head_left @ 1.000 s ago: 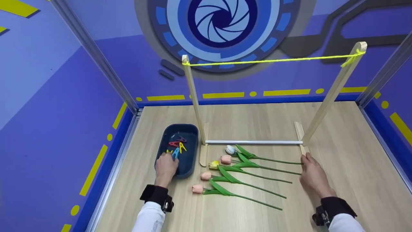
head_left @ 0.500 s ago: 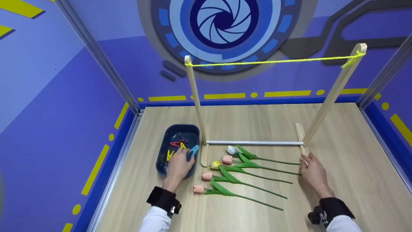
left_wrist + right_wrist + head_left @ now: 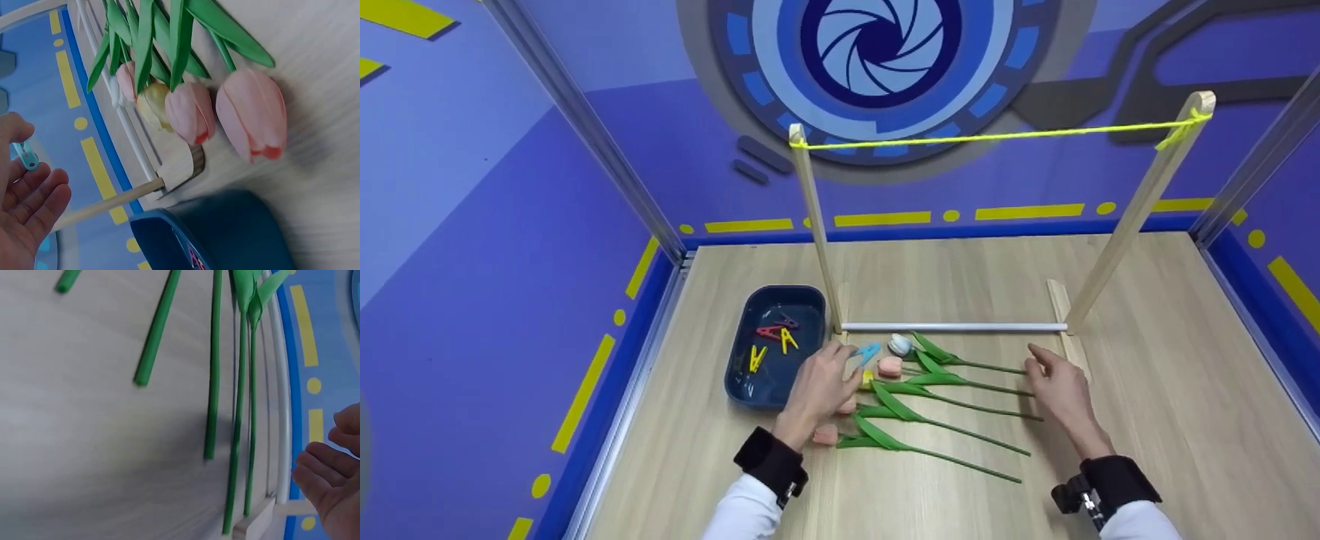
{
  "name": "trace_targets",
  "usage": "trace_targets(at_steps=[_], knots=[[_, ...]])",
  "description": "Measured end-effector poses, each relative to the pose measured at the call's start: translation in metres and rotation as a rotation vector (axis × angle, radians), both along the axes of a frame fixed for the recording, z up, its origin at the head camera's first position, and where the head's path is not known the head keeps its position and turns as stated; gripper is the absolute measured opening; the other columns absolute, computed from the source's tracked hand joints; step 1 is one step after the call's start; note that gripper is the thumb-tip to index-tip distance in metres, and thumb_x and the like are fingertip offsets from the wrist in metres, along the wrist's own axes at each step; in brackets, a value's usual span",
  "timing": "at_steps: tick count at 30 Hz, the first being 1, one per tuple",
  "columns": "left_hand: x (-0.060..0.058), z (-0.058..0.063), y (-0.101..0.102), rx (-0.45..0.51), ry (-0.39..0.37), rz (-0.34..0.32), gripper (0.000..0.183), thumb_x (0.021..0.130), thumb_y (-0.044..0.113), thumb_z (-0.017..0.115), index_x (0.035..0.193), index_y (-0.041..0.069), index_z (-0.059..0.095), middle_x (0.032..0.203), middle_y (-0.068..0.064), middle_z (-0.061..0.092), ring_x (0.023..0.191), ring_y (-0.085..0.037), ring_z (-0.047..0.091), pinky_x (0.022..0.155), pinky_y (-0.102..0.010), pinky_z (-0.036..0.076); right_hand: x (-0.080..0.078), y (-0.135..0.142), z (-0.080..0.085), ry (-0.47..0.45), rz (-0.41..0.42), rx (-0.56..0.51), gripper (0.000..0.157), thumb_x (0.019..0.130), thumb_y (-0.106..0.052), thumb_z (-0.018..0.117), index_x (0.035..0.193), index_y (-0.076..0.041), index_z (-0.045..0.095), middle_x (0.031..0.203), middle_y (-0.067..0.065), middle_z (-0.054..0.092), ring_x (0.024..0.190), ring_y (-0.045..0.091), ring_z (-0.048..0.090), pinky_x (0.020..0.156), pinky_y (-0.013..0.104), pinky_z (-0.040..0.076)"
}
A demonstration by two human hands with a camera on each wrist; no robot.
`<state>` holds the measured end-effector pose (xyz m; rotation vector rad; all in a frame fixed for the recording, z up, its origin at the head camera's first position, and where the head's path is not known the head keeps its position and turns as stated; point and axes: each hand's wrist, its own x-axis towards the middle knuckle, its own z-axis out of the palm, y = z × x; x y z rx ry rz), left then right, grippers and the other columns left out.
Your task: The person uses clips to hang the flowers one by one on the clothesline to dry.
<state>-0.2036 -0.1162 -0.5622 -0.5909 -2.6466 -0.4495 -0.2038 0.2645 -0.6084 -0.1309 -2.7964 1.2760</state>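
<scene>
Head view: from my remote seat, the left hand (image 3: 821,384) pinches a blue peg (image 3: 868,352) near the tulip heads, apparently by one end so the other stays clear. The right hand (image 3: 1059,386) holds nothing, relaxed near the stem ends. Five tulips (image 3: 892,405) lie in a row, presumably to keep each separate, before a stand (image 3: 952,327) strung with yellow string (image 3: 997,137). A tray (image 3: 739,315) contains two yellow pegs (image 3: 757,358), a red peg (image 3: 769,332) and a purple peg (image 3: 786,321).

Left wrist: I see thumb and finger pinching; the tray's contents barely show.

Right wrist: loosely bent fingers grip nothing.
</scene>
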Motion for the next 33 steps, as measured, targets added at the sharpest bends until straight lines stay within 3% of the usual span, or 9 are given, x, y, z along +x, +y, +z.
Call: trace_targets(at_steps=[1,3,8,10,16,23,30,33], knots=[[0.0,0.0,0.002,-0.009,-0.001,-0.014,0.027,0.086,0.026,0.074,0.107,0.009,0.072,0.096,-0.005,0.069,0.081,-0.019,0.069,0.069,-0.033,0.056,0.0,-0.003,0.001,0.005,0.013,-0.016,0.043,0.104,-0.019,0.047,0.141,0.003,0.051,0.139,0.026,0.057,0.12,0.044,0.06,0.095,0.054,0.05],[0.001,0.0,0.007,-0.027,-0.008,-0.033,0.027,0.087,0.027,0.074,0.108,0.01,0.072,0.097,-0.004,0.069,0.081,-0.018,0.068,0.069,-0.032,0.056,0.0,-0.01,0.003,0.017,0.034,-0.047,0.043,0.103,-0.02,0.049,0.139,0.003,0.053,0.137,0.025,0.059,0.123,0.043,0.059,0.1,0.053,0.049],[0.002,0.0,0.017,-0.046,-0.009,-0.072,0.026,0.089,0.027,0.073,0.109,0.011,0.072,0.097,-0.002,0.067,0.082,-0.016,0.066,0.068,-0.03,0.055,-0.001,-0.028,0.01,0.023,0.087,-0.118,0.042,0.102,-0.024,0.054,0.134,0.003,0.059,0.131,0.022,0.064,0.12,0.036,0.063,0.094,0.028,0.053],[0.002,-0.001,0.021,-0.053,0.0,-0.092,0.025,0.089,0.026,0.073,0.108,0.011,0.071,0.096,-0.001,0.067,0.081,-0.014,0.065,0.067,-0.028,0.055,0.0,-0.036,0.014,0.012,0.113,-0.136,0.043,0.102,-0.027,0.055,0.133,0.002,0.06,0.13,0.021,0.065,0.121,0.035,0.063,0.093,0.023,0.051],[0.002,-0.003,0.03,-0.109,0.012,-0.161,0.027,0.088,0.026,0.073,0.111,0.013,0.07,0.096,0.0,0.066,0.08,-0.012,0.063,0.065,-0.024,0.053,0.001,-0.056,0.024,-0.061,0.172,-0.187,0.046,0.101,-0.034,0.056,0.132,0.0,0.061,0.128,0.02,0.067,0.121,0.033,0.064,0.097,0.038,0.052],[0.004,-0.002,0.04,-0.162,0.023,-0.201,0.025,0.091,0.026,0.07,0.113,0.015,0.07,0.1,0.001,0.067,0.083,-0.011,0.065,0.067,-0.024,0.055,-0.002,-0.076,0.03,-0.149,0.27,-0.384,0.047,0.101,-0.03,0.058,0.125,0.01,0.063,0.115,0.028,0.07,0.109,0.034,0.07,0.089,0.032,0.058],[0.002,-0.003,0.048,-0.202,0.078,-0.224,0.022,0.089,0.025,0.072,0.109,0.016,0.068,0.105,0.001,0.066,0.082,-0.012,0.065,0.064,-0.025,0.054,-0.002,-0.088,0.031,-0.106,0.388,-0.231,0.042,0.1,-0.035,0.058,0.112,0.003,0.072,0.104,0.019,0.075,0.096,0.027,0.072,0.081,0.033,0.058],[0.0,-0.003,0.05,-0.215,0.083,-0.229,0.025,0.089,0.024,0.071,0.112,0.016,0.069,0.107,0.001,0.065,0.082,-0.012,0.065,0.063,-0.026,0.054,-0.003,-0.091,0.031,-0.109,0.408,-0.218,0.042,0.1,-0.036,0.059,0.114,0.001,0.072,0.103,0.017,0.076,0.095,0.028,0.072,0.081,0.035,0.057]])
